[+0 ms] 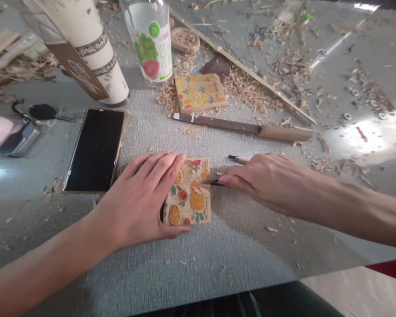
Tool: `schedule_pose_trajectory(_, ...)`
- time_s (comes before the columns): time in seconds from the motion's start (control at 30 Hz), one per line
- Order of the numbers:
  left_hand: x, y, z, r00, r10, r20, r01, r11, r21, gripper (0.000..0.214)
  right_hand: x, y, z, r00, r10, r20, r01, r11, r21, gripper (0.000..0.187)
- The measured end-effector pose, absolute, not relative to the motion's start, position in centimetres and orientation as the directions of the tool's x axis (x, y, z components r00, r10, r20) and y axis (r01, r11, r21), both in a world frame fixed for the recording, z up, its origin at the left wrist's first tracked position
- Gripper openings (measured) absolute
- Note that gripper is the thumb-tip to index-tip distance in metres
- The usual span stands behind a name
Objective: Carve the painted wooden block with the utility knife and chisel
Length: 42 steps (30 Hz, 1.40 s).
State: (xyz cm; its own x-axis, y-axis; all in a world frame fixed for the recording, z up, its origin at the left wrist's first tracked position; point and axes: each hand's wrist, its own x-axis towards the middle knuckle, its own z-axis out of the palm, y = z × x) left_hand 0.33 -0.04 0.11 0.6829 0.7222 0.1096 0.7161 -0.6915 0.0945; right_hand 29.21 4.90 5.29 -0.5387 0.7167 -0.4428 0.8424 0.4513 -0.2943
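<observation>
A square wooden block [188, 204] with painted, carved fruit in yellow, red and green lies flat on the table. My left hand [145, 189] grips its left side, fingers over the top edge and thumb along the bottom edge. From the right, my right hand [251, 174] is closed around a carving knife [214, 182], whose thin blade touches the block's right part. A small pale shaving rests on the large yellow fruit. Beside the right hand's knuckles a thin tool with a dark tip [236, 159] shows; whether it is held or lying there I cannot tell.
Behind the block lie a long dark-handled gouge [224, 124] and a second painted wooden square [201, 93]. A phone [95, 152], a patterned tumbler [95, 57] and a plastic bottle [152, 48] stand or lie to the left. Wood shavings [273, 101] are scattered widely.
</observation>
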Motion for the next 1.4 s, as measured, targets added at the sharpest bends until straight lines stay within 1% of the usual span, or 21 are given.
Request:
schedule_pose_trajectory(0.07,0.3,0.0,0.1,0.684,0.72,0.119,0.714,-0.694,0.095,0.127,29.1,5.1,5.3,-0.547,0.706,-0.45,0.837,0.468,-0.283,0.078)
schedule_pose_trajectory(0.13,0.4,0.0,0.1,0.686,0.717,0.124,0.711,-0.696,0.097,0.126,28.8,5.3,5.4,-0.522,0.693,-0.497,0.851,0.462,-0.25,0.082)
schedule_pose_trajectory(0.23,0.5,0.0,0.3,0.684,0.72,0.114,0.714,-0.693,0.099,0.122,28.2,5.4,5.8,-0.451,0.679,-0.578,0.887,0.413,-0.207,0.082)
schedule_pose_trajectory(0.33,0.5,-0.1,0.4,0.68,0.726,0.106,0.718,-0.688,0.108,0.121,27.7,5.5,6.4,-0.424,0.65,-0.63,0.905,0.33,-0.268,0.077)
schedule_pose_trajectory(0.4,0.4,-0.1,0.3,0.681,0.724,0.112,0.714,-0.69,0.116,0.122,27.7,5.7,6.9,-0.393,0.594,-0.702,0.918,0.219,-0.329,0.073)
schedule_pose_trajectory(0.5,0.3,-0.1,0.1,0.68,0.724,0.117,0.714,-0.69,0.117,0.122,28.1,5.9,7.3,-0.326,0.431,-0.841,0.919,-0.062,-0.388,0.068)
schedule_pose_trajectory(0.53,0.2,-0.1,0.1,0.68,0.723,0.122,0.714,-0.691,0.114,0.123,28.4,5.9,7.3,-0.323,0.382,-0.866,0.909,-0.131,-0.396,0.068)
schedule_pose_trajectory(0.57,0.2,-0.1,0.0,0.681,0.721,0.124,0.713,-0.692,0.111,0.125,28.7,5.9,7.2,-0.329,0.372,-0.868,0.901,-0.152,-0.407,0.067)
schedule_pose_trajectory(0.6,0.2,-0.1,0.0,0.684,0.717,0.131,0.709,-0.696,0.111,0.126,29.1,5.8,7.1,-0.342,0.389,-0.855,0.899,-0.128,-0.418,0.066)
schedule_pose_trajectory(0.63,0.2,0.0,-0.1,0.688,0.713,0.138,0.704,-0.701,0.111,0.127,29.5,5.7,6.8,-0.353,0.441,-0.825,0.903,-0.071,-0.425,0.064)
schedule_pose_trajectory(0.7,0.2,0.0,-0.1,0.693,0.707,0.141,0.699,-0.707,0.11,0.127,30.1,5.4,6.3,-0.364,0.591,-0.72,0.911,0.065,-0.408,0.062)
schedule_pose_trajectory(0.73,0.3,0.1,0.0,0.694,0.707,0.14,0.699,-0.707,0.106,0.126,30.3,5.2,6.1,-0.365,0.657,-0.659,0.914,0.121,-0.386,0.065)
schedule_pose_trajectory(0.77,0.3,0.1,0.0,0.695,0.706,0.139,0.699,-0.708,0.099,0.126,30.4,5.0,5.9,-0.372,0.7,-0.609,0.915,0.166,-0.368,0.068)
schedule_pose_trajectory(0.83,0.3,0.1,0.0,0.696,0.705,0.139,0.7,-0.708,0.088,0.127,30.4,4.6,5.7,-0.419,0.73,-0.54,0.901,0.258,-0.35,0.073)
schedule_pose_trajectory(0.93,0.3,0.1,0.0,0.701,0.698,0.143,0.694,-0.715,0.089,0.129,30.1,4.3,5.5,-0.49,0.725,-0.485,0.868,0.352,-0.35,0.071)
schedule_pose_trajectory(1.07,0.2,0.0,0.0,0.704,0.698,0.132,0.692,-0.716,0.092,0.128,29.4,4.0,5.7,-0.442,0.758,-0.48,0.895,0.331,-0.3,0.07)
schedule_pose_trajectory(1.2,0.3,-0.1,0.0,0.69,0.712,0.129,0.708,-0.701,0.086,0.127,28.9,3.7,5.4,-0.393,0.747,-0.536,0.919,0.297,-0.259,0.073)
schedule_pose_trajectory(1.27,0.4,-0.1,0.0,0.686,0.716,0.128,0.713,-0.697,0.077,0.125,29.0,3.4,5.0,-0.351,0.735,-0.58,0.935,0.247,-0.254,0.077)
schedule_pose_trajectory(1.33,0.5,-0.1,-0.1,0.691,0.71,0.133,0.71,-0.702,0.059,0.122,29.2,3.2,4.7,-0.294,0.729,-0.617,0.952,0.164,-0.26,0.081)
schedule_pose_trajectory(1.4,0.5,-0.1,-0.1,0.699,0.702,0.137,0.705,-0.708,0.04,0.119,29.3,3.0,4.7,-0.281,0.72,-0.634,0.942,0.082,-0.324,0.081)
